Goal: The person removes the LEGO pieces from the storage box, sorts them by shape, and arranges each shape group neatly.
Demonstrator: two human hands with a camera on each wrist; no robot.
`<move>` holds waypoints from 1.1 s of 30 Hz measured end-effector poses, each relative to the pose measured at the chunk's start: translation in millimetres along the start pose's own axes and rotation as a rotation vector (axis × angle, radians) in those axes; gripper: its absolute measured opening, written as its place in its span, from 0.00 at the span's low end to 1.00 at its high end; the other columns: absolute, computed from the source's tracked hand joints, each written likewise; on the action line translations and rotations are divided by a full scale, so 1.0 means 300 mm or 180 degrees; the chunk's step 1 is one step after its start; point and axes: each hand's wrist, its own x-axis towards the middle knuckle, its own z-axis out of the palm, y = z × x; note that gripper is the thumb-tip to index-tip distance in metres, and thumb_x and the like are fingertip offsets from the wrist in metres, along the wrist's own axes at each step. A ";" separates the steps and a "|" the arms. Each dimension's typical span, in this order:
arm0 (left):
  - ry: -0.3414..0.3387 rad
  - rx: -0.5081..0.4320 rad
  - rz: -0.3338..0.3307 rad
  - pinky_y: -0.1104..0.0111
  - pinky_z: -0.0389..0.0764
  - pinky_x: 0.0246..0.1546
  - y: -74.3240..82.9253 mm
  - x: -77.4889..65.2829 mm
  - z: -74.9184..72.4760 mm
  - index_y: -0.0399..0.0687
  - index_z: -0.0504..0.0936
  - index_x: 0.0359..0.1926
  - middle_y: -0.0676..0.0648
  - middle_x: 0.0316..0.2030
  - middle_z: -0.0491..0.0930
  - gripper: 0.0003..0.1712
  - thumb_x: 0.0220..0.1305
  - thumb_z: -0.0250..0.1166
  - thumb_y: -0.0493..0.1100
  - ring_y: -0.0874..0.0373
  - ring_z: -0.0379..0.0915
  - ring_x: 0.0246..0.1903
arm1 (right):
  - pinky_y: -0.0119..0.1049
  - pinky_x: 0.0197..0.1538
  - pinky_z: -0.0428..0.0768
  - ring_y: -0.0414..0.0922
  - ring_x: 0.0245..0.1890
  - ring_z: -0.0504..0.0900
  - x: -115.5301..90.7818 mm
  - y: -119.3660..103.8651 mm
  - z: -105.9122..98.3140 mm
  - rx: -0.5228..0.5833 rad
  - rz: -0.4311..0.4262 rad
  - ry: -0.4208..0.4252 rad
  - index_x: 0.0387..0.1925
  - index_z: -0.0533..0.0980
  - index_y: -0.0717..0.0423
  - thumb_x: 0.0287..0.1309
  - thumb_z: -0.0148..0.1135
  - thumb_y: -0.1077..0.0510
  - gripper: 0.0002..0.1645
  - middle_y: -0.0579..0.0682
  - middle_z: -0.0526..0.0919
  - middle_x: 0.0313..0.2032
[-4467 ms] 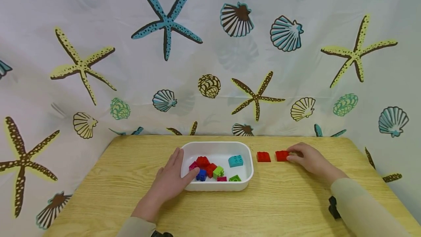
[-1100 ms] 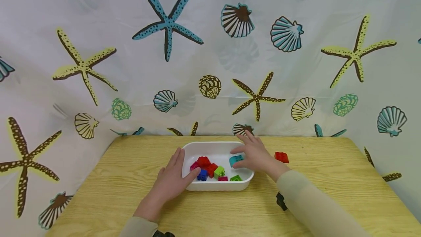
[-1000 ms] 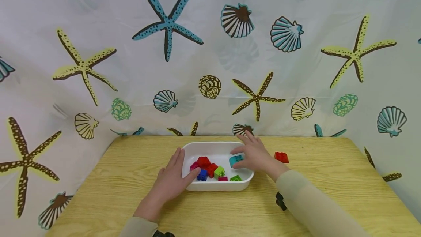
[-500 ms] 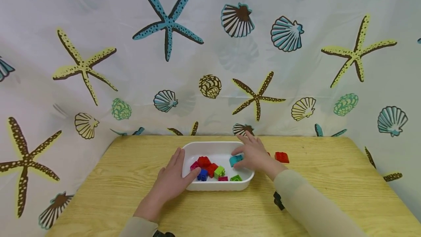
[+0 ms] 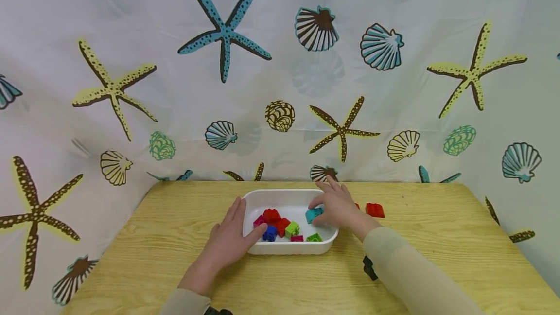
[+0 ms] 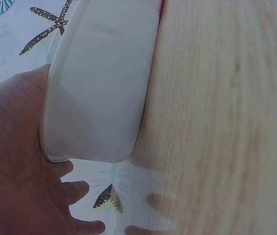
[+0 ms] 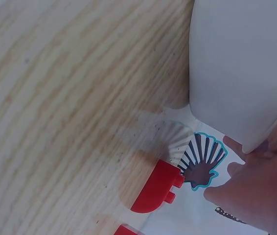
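Observation:
In the head view a white tray [image 5: 288, 248] holds several toy building bricks. My left hand [image 5: 229, 237] rests on its left end, fingers fairly straight along the outside and thumb over the near rim; in the left wrist view this hand [image 6: 21, 152] lies against the tray's end wall [image 6: 99, 83]. My right hand [image 5: 341, 208] reaches over the tray's right end, with thumb and index finger pinching a teal brick [image 5: 312, 215] inside; its other fingers are raised. In the right wrist view the tray wall [image 7: 241, 63] hides that brick from this hand [image 7: 261, 186].
Red bricks [image 5: 375, 209] lie on the wooden table [image 5: 420, 237] right of the tray, one partly behind my right hand. Inside the tray are red [image 5: 271, 215], blue [image 5: 270, 234], pink [image 5: 297, 238] and green [image 5: 292, 229] bricks. A patterned curtain [image 5: 280, 159] stands behind.
My right hand has come left from a red brick on the table to the tray. Its thumb and index finger have since closed on the teal brick. The left hand stays at the tray.

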 end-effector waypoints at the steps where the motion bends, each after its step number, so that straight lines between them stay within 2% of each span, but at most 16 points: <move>1: -0.0002 -0.0001 0.0000 0.21 0.47 0.75 0.001 0.000 0.000 0.38 0.47 0.89 0.35 0.88 0.42 0.63 0.76 0.61 0.74 0.31 0.44 0.85 | 0.71 0.83 0.44 0.64 0.88 0.41 0.000 0.000 0.000 -0.0004 -0.0006 0.0007 0.52 0.93 0.41 0.59 0.86 0.47 0.19 0.58 0.62 0.84; 9: -0.0004 0.0007 -0.0010 0.22 0.47 0.75 0.003 0.000 0.000 0.38 0.47 0.89 0.35 0.89 0.42 0.63 0.76 0.61 0.74 0.31 0.44 0.85 | 0.70 0.84 0.42 0.63 0.88 0.40 0.000 0.000 0.005 0.0028 -0.0039 0.0061 0.50 0.93 0.41 0.59 0.86 0.47 0.18 0.58 0.62 0.84; 17: -0.0011 0.0028 -0.0010 0.22 0.47 0.75 0.006 -0.002 -0.004 0.37 0.47 0.89 0.34 0.88 0.43 0.62 0.76 0.61 0.73 0.31 0.44 0.85 | 0.72 0.83 0.46 0.65 0.87 0.44 -0.011 -0.002 0.000 0.0002 -0.0242 0.0371 0.49 0.93 0.44 0.57 0.87 0.46 0.19 0.60 0.66 0.83; 26: -0.0006 0.0000 0.0002 0.22 0.47 0.76 0.007 -0.005 -0.002 0.37 0.47 0.89 0.34 0.88 0.43 0.62 0.76 0.60 0.73 0.31 0.44 0.85 | 0.70 0.83 0.50 0.64 0.86 0.49 -0.026 -0.009 -0.012 0.0020 -0.0412 0.0636 0.51 0.93 0.45 0.58 0.87 0.47 0.20 0.59 0.72 0.78; 29: 0.0006 -0.0020 0.0012 0.22 0.48 0.76 0.006 -0.007 -0.001 0.37 0.47 0.89 0.34 0.88 0.43 0.62 0.77 0.61 0.73 0.31 0.45 0.85 | 0.66 0.84 0.52 0.62 0.84 0.57 -0.034 -0.010 -0.022 0.0027 -0.0414 0.0718 0.52 0.93 0.47 0.59 0.86 0.47 0.21 0.56 0.79 0.72; 33: 0.0004 -0.0027 0.0019 0.22 0.47 0.76 0.007 -0.010 -0.002 0.37 0.47 0.89 0.34 0.88 0.43 0.61 0.77 0.61 0.72 0.31 0.44 0.85 | 0.63 0.83 0.56 0.58 0.73 0.73 -0.047 -0.009 -0.045 0.0074 -0.0416 0.0848 0.52 0.92 0.48 0.60 0.86 0.47 0.20 0.52 0.87 0.61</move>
